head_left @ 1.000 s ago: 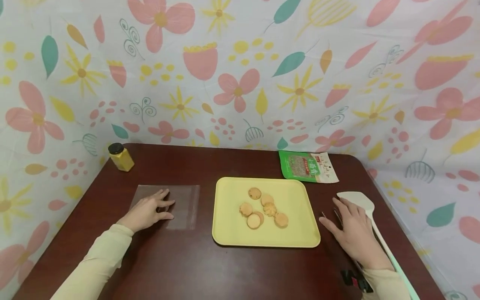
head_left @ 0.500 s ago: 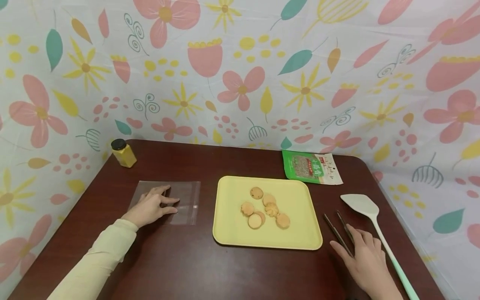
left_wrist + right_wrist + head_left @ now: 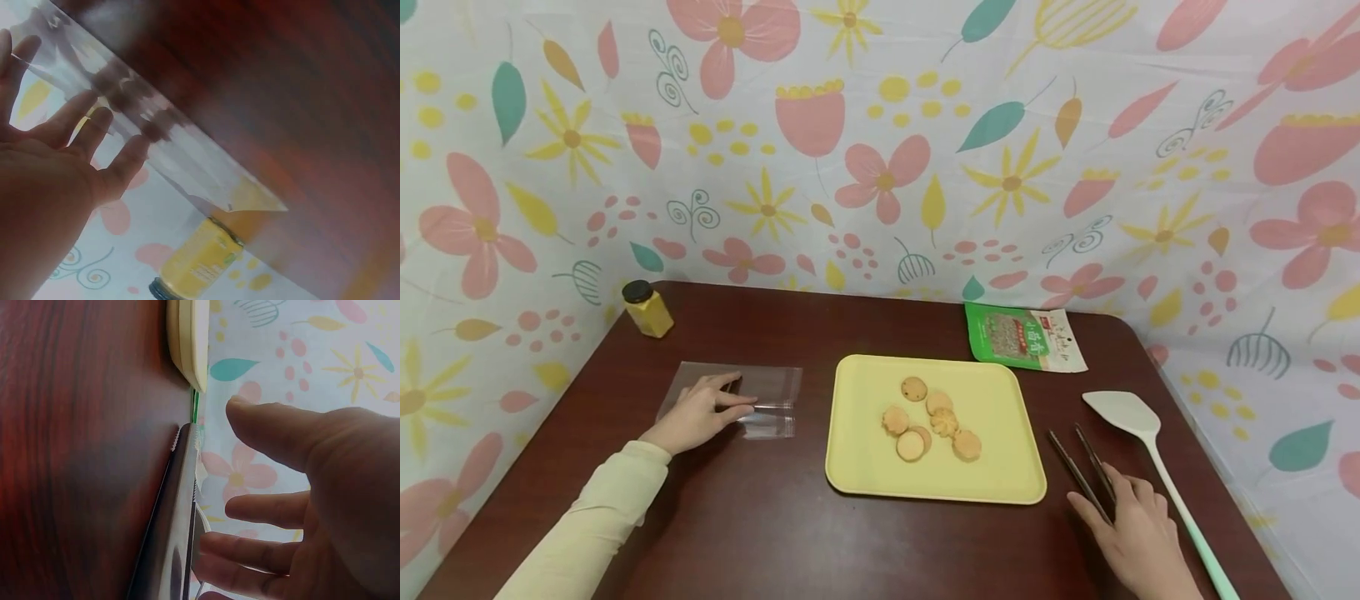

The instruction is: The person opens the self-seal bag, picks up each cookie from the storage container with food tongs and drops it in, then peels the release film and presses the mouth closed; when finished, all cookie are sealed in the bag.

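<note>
- One patterned cloth (image 3: 880, 108), pink, yellow and green motifs; it hung behind the table.
- One table (image 3: 820, 542), dark red-brown; it bore every item below.
- One yellow tray (image 3: 859, 467), shallow, between the two hands. Judged risk: a bump at its rim could have slid it and shuffled its load.
- One spatula (image 3: 1170, 485), white blade, pale green handle, lying just right of the right hand; an outward knock could have shifted it.
- One clear bag (image 3: 775, 383), left of the tray, its near part raised in a crease. Judged risk: thin, slick film could have slipped from a light pinch or crumpled under a hard one; both layers caught together could have kept it from parting.
- One left hand (image 3: 696, 412), thumb and forefinger together on the bag's crease, pinching it.
- One right hand (image 3: 1138, 533), fingers loose and apart beside the tongs; contact with the metal could not be told.
- One pair of tongs (image 3: 177, 512), arms parted, tips serrated. Judged risk: an off-centre grasp could have twisted them.
- One green-and-white pouch (image 3: 1022, 337), flat beyond the tray's far right corner.
- One yellow jar (image 3: 650, 317), black-capped, standing at the table's far left.
- Seven biscuits (image 3: 911, 446) at least, on the tray, some overlapping; judged brittle, liable to crack if squeezed hard.
</note>
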Demonstrator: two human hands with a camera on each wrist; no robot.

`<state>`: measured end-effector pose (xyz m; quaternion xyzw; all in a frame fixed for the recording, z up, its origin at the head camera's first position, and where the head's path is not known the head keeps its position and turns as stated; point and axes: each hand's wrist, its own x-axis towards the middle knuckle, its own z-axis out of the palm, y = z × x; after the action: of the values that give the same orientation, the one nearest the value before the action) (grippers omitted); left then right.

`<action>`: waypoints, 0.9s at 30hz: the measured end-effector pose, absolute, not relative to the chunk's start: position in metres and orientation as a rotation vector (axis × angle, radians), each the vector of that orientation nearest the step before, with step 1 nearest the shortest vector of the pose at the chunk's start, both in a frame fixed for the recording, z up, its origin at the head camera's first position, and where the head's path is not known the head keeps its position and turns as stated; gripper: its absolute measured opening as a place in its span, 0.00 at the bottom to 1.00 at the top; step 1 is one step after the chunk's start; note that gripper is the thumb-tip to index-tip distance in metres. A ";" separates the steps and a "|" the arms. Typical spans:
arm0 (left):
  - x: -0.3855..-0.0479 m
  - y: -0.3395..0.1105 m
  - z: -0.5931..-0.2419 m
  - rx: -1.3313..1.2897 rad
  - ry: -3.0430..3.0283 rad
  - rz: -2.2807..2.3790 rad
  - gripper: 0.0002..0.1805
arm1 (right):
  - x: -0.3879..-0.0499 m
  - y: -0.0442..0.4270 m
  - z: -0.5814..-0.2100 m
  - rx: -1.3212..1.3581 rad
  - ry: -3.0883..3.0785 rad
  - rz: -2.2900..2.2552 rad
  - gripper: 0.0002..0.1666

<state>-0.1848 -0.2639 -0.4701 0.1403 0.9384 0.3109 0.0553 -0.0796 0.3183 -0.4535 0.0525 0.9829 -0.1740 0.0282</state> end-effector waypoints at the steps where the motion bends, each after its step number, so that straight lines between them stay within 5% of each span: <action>1: -0.185 -0.264 -0.470 0.427 2.845 0.960 0.18 | -0.079 0.319 -0.454 0.164 3.029 -0.534 0.54; 16: -0.187 -0.264 -0.466 0.477 2.899 1.105 0.17 | -0.079 0.324 -0.458 0.172 3.036 -0.517 0.53; 22: -0.190 -0.265 -0.469 0.487 2.859 1.126 0.20 | -0.079 0.326 -0.461 0.174 3.078 -0.478 0.38; 27: -0.190 -0.264 -0.470 0.515 2.914 1.108 0.12 | -0.076 0.328 -0.463 0.163 3.106 -0.440 0.31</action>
<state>-0.1900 -0.2642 -0.4702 0.1630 0.9221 0.3508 -0.0091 -0.0763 0.3277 -0.4632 0.0519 0.9888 -0.1402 0.0001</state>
